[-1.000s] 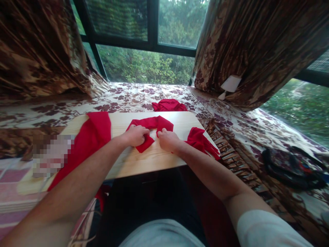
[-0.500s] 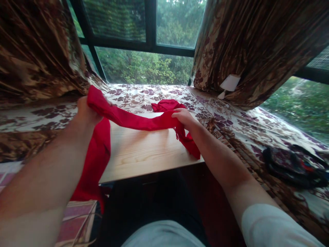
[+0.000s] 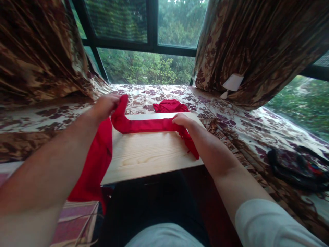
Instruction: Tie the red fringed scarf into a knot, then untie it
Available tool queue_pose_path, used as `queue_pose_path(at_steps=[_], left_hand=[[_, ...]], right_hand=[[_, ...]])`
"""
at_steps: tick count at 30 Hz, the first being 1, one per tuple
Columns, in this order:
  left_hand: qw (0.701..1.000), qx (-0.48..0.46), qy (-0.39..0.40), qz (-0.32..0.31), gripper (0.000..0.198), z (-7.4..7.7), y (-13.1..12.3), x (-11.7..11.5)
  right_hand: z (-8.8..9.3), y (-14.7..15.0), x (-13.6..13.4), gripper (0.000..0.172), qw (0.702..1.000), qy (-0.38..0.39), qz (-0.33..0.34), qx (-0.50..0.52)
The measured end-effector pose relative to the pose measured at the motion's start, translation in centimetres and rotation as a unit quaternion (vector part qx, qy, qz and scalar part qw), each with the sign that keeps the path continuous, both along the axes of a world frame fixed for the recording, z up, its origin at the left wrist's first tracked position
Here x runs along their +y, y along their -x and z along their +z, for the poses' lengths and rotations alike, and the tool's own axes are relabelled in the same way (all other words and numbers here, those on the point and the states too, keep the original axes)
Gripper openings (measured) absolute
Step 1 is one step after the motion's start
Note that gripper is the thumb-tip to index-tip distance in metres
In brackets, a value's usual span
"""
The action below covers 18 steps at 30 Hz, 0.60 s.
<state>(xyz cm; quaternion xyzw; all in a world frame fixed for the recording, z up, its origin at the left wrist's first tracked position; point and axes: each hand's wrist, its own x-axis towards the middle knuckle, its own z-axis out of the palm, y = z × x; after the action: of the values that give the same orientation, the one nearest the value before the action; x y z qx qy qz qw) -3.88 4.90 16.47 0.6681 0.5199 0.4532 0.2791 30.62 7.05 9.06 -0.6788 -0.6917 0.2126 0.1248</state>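
A long red scarf stretches in a narrow band across the pale wooden table. My left hand is closed on it at the left, holding that part raised above the tabletop. From there a wider length of the scarf hangs down past the table's left edge. On the right, my right hand grips the scarf low over the table. Its fringed end trails from that hand toward the near right corner. The fingertips of both hands are partly hidden by the cloth and by the hands themselves.
Behind the table, another red cloth lies bunched on the floral cover. A small white lamp stands at the back right, by the curtain. A dark bag-like item lies at the right.
My left hand has moved right and inward with the scarf. The middle stretch has come down from a sagging curve to a straighter band on the table. My right hand has lowered slightly.
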Motion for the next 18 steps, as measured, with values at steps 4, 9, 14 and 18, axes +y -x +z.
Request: queue_pose_path(at_steps=[4, 9, 14, 18], left_hand=[[0.975, 0.153, 0.074, -0.141, 0.004, -1.8, -5.2, -3.3], [0.878, 0.405, 0.050, -0.248, 0.015, -7.2, -10.6, -7.0], [0.894, 0.386, 0.046, -0.221, 0.019, -9.4, -10.4, -7.5], [0.978, 0.077, 0.127, -0.149, 0.016, -7.7, -6.1, -6.7]], right_hand=[[-0.3, 0.4, -0.2, 0.026, 1.000, -0.019, 0.004, -0.024], [-0.1, 1.2, -1.4, 0.038, 0.990, -0.122, 0.053, -0.034], [0.2, 1.5, -2.5, 0.037, 0.984, -0.164, 0.070, -0.013], [0.4, -0.9, -1.6, 0.031, 0.991, -0.100, -0.011, 0.092]])
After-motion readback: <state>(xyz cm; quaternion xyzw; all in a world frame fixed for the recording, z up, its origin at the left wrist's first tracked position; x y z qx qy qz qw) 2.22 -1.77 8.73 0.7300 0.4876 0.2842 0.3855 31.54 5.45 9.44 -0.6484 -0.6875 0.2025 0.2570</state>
